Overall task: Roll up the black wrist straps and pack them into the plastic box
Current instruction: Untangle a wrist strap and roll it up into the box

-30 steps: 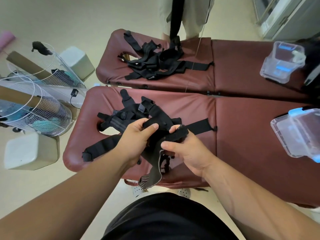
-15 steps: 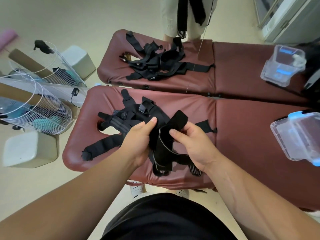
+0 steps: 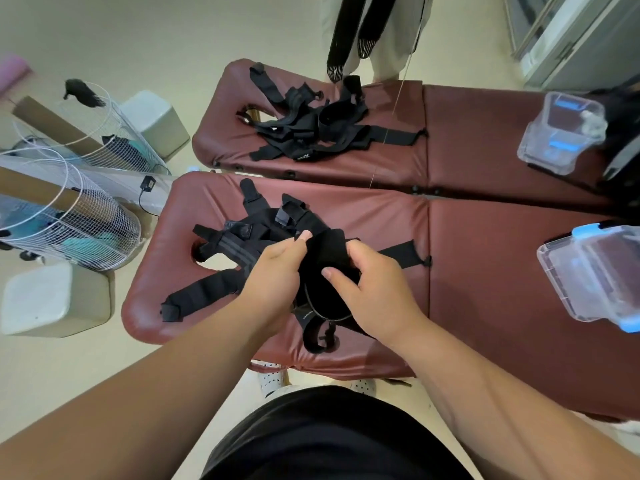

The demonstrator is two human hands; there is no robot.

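Both my hands hold one black wrist strap [image 3: 327, 254] above the near maroon bench [image 3: 485, 289]. My left hand [image 3: 277, 275] pinches its upper left edge. My right hand [image 3: 370, 282] grips it from the right, thumb pressed on the folded band. The strap's loose end [image 3: 318, 334] hangs below my hands. A pile of black straps [image 3: 249, 237] lies on the bench just behind my hands. A clear plastic box with blue latches [image 3: 595, 275] stands open at the bench's right edge.
A second maroon bench [image 3: 485, 140] behind holds another strap pile [image 3: 311, 129] and a clear box [image 3: 561, 129]. A person [image 3: 374, 32] stands at its far side holding straps. White wire baskets [image 3: 69, 216] and beige blocks [image 3: 55, 299] stand on the floor at left.
The strap's upper flap has been folded down over the band and my hands have closed in on it. The person behind has lifted straps off the far bench.
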